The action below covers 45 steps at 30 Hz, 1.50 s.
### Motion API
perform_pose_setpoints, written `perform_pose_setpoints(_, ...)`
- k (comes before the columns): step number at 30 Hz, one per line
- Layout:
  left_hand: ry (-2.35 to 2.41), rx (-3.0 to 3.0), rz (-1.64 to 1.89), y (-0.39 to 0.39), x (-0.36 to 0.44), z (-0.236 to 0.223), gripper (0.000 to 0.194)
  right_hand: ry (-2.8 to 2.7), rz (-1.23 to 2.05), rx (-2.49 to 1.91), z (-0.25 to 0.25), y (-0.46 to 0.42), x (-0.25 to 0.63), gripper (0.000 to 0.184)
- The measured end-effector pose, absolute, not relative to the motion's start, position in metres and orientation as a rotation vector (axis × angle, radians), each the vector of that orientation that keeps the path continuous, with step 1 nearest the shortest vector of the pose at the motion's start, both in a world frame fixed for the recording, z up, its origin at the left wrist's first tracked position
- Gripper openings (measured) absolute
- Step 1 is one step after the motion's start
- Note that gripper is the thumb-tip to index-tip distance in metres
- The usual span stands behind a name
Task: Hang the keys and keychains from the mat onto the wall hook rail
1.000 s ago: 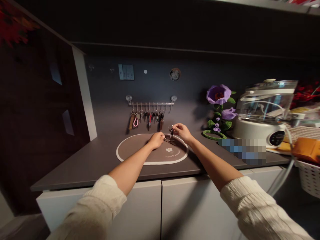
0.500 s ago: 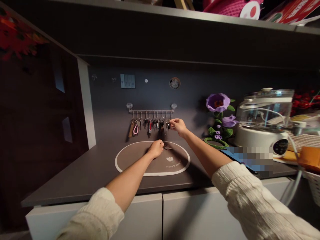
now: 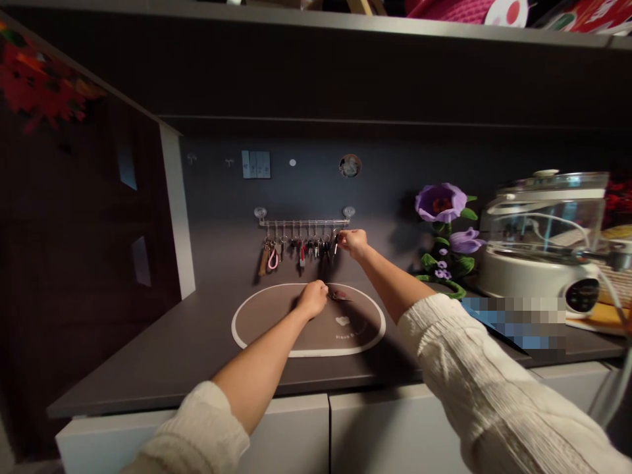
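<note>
My right hand is raised at the right end of a clear hook rail on the back wall. Its fingers are closed on a set of keys, small and dark with a bright glint, by the last hook. Lower down, my left hand is closed just above the brown oval mat. Another set of keys, partly hidden, sticks out to the right of its fingertips. Several key sets hang along the rail, among them a pink loop strap, a brown strap and a red-and-grey fob.
A purple flower ornament stands on the dark counter, right of my right forearm. Beyond it are a cream appliance with a clear top and a partly blurred tablet. A shelf overhangs everything.
The keys in my right hand have come up closer to the hook rail. My left hand stays low over the mat with its keys. The view has shifted slightly.
</note>
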<state>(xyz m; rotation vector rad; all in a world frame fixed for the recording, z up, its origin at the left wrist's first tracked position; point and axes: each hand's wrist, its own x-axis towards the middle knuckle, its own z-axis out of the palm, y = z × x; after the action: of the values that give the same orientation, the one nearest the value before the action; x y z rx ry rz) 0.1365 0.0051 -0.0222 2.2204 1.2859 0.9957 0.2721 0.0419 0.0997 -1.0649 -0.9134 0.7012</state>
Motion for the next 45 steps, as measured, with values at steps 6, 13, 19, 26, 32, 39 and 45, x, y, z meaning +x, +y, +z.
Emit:
perform_pose_setpoints(6,1.297,2.255,1.019,0.010,0.136,-0.024,0.021,-0.818,0.757,-1.062,0.098,0.051,0.272,0.015)
perform_pose_setpoints(13,1.318,2.223,1.003,0.008,0.136,-0.023,0.021,-0.855,0.767,-1.078,0.087,0.053,0.278,0.011)
perform_pose_setpoints(19,1.342,2.217,1.016,0.005,0.135,-0.021,0.020,-0.881,0.744,-1.088,0.082,0.050,0.277,0.009)
perform_pose_setpoints(26,1.364,2.225,1.010,0.007,0.134,-0.021,0.020,-0.944,0.713,-1.115,0.077,0.049,0.276,0.012)
perform_pose_setpoints(32,1.333,2.226,1.024,0.012,0.132,-0.024,0.019,-1.002,0.715,-1.110,0.070,0.034,0.280,0.012)
perform_pose_setpoints(39,1.319,2.245,1.033,0.013,0.130,-0.022,0.018,-1.109,0.757,-1.152,0.043,0.001,0.285,0.007)
perform_pose_setpoints(45,1.280,2.280,1.036,0.009,0.126,-0.019,0.016,-1.384,0.742,-1.235,0.001,-0.020,0.288,0.006)
